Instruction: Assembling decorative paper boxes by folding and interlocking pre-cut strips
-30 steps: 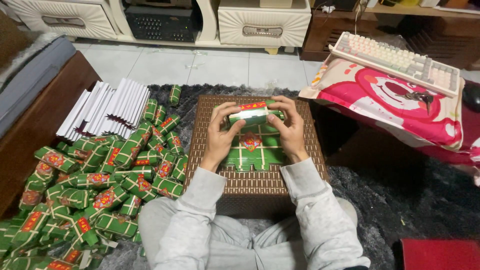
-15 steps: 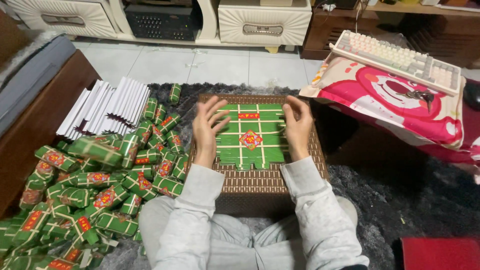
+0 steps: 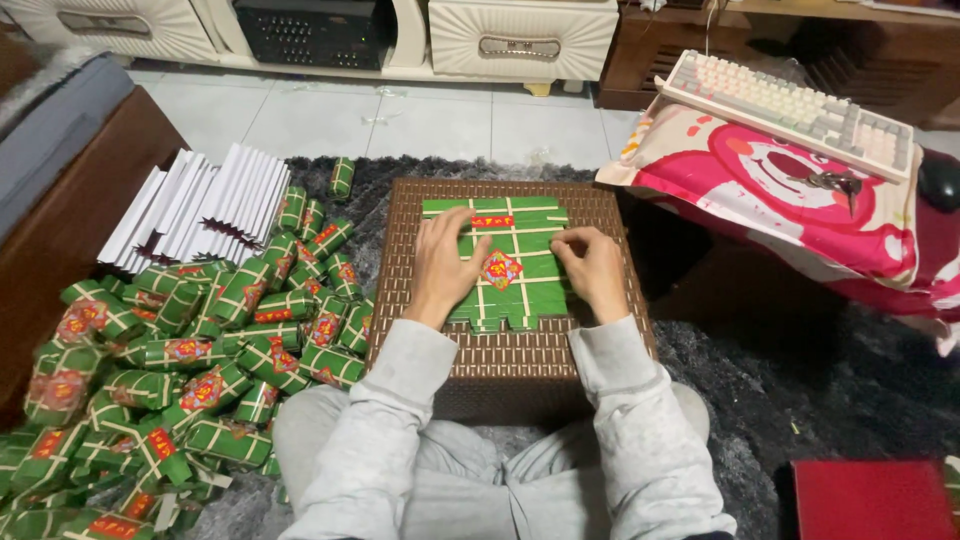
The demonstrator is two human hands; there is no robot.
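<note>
A flat green printed cardboard sheet (image 3: 520,262) with cream lines and a red emblem lies on a brown woven box (image 3: 505,350) in front of me. My left hand (image 3: 443,262) rests on the sheet's left part, fingers spread and pressing down. My right hand (image 3: 592,268) presses on the sheet's right edge with fingers curled. Both hands touch the sheet; neither lifts it.
A big pile of folded green boxes (image 3: 170,370) lies on the dark rug to my left. Stacked white card sheets (image 3: 200,205) lie behind the pile. A keyboard (image 3: 790,110) sits on a pink cushion (image 3: 790,200) at right. A red box (image 3: 870,500) is bottom right.
A second ago both hands held a folded green piece above the box. It has been opened out flat, and the hands have now slid inward and lower on the sheet.
</note>
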